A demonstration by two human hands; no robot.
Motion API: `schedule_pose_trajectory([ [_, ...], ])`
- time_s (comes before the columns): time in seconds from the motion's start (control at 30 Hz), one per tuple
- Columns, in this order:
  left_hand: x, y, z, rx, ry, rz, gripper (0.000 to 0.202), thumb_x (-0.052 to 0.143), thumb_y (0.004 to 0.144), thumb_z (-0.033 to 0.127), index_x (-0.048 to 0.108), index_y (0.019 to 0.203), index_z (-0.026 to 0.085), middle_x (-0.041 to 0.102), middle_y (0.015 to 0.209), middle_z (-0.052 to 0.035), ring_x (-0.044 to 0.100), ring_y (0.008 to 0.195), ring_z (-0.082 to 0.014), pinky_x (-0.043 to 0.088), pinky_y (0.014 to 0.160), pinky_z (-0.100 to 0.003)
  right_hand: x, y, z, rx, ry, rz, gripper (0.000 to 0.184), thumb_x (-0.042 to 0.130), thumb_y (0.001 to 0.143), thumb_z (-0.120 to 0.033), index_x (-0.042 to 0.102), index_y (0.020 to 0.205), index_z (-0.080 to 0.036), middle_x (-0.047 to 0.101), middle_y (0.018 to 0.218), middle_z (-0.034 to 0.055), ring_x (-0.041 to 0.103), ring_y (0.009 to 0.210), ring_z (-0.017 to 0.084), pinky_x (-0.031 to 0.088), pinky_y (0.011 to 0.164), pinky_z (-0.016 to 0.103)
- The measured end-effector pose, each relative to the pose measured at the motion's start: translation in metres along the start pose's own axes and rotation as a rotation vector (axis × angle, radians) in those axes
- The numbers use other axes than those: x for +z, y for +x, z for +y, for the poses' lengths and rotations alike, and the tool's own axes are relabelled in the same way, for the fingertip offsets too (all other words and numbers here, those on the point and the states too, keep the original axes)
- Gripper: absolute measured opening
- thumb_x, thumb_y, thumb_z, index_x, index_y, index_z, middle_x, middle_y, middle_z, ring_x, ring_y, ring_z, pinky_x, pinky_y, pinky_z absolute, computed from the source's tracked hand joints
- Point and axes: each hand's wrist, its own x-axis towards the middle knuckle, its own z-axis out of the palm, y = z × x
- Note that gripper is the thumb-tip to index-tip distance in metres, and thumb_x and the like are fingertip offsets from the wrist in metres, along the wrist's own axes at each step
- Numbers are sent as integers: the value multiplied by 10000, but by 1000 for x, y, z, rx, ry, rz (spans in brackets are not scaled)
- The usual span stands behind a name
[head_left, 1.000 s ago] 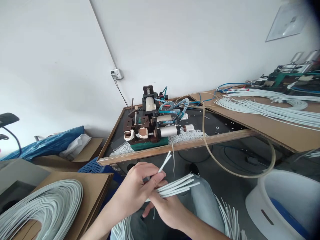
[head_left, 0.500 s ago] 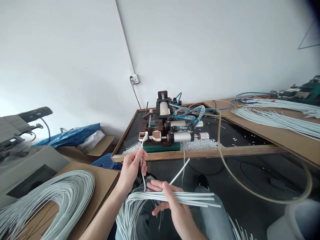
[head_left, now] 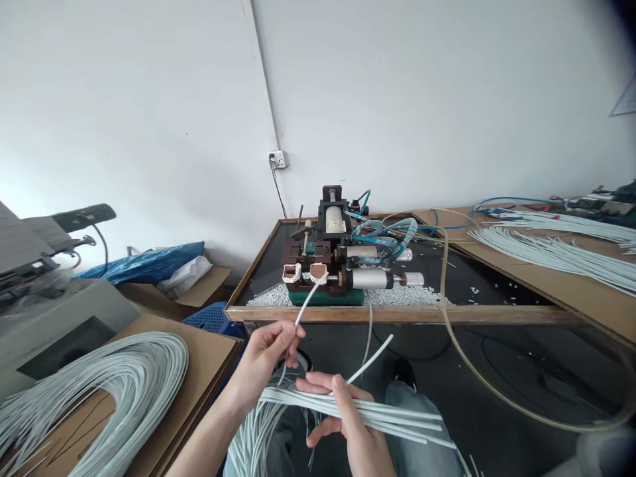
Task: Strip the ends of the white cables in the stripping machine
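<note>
Between thumb and fingers, my left hand (head_left: pixel 275 346) pinches one white cable (head_left: pixel 307 305), whose upper end points at the front of a pneumatic machine (head_left: pixel 335 255). Two jaws with whitish edges face each other on that machine, and the cable's tip overlaps the right one in view; whether it touches cannot be told. My right hand (head_left: pixel 355 417) is closed around a bundle of white cables (head_left: pixel 397 419), thumb on top. One cable from this hand sticks up to the right of the others. The bundle's long part hangs down to the left over my legs.
White scraps (head_left: pixel 397 296) lie around the machine on the wood-edged table (head_left: pixel 447 315). A coil of white cables (head_left: pixel 149 364) rests on cardboard at left. More cables (head_left: pixel 556 248) lie on cardboard at right. A yellowish hose (head_left: pixel 477 368) loops down in front of the table.
My left hand has drawn the cable's end back from the left jaw; it now slants up in front of the right one. The right hand still holds the bundle. The view has shifted slightly.
</note>
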Motion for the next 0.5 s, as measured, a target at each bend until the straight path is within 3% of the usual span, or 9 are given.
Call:
schedule_pose_trajectory([
  [0.1, -4, 14, -1, 114, 120, 220, 413, 673, 876, 532, 701, 906, 121, 499, 633, 27, 413, 477, -73, 362, 470, -202, 4, -6, 0, -23, 59, 6, 683, 601, 819, -693, 744, 1047, -66, 767, 1067, 210, 764, 798, 257, 631, 500, 272],
  [0.17, -5, 21, -3, 162, 205, 291, 407, 683, 863, 520, 709, 898, 115, 531, 646, 16, 418, 471, -70, 355, 462, -200, 5, -10, 2, -29, 65, 4, 658, 578, 853, -665, 741, 1052, -60, 763, 1076, 221, 761, 844, 265, 635, 503, 275],
  [0.23, -3, 26, -6, 175, 249, 295, 387, 676, 868, 499, 716, 882, 115, 559, 654, 4, 442, 473, -71, 359, 466, -197, 5, -13, 5, -22, 51, 2, 625, 545, 896, -625, 733, 1066, -54, 758, 1087, 226, 761, 834, 253, 634, 508, 270],
  [0.37, 1, 33, -12, 175, 283, 298, 382, 652, 874, 486, 719, 826, 113, 570, 639, -7, 452, 463, -79, 351, 448, -197, 3, -15, 5, -19, 23, -1, 614, 524, 916, -608, 726, 1072, -51, 757, 1096, 221, 737, 630, 185, 630, 513, 267],
  [0.5, 5, 39, -17, 148, 287, 364, 371, 659, 857, 474, 727, 869, 110, 578, 640, -9, 451, 449, -85, 345, 429, -200, 5, -17, 0, -7, 61, 10, 622, 573, 878, -628, 734, 1048, -52, 769, 1057, 214, 765, 766, 233, 627, 507, 252],
])
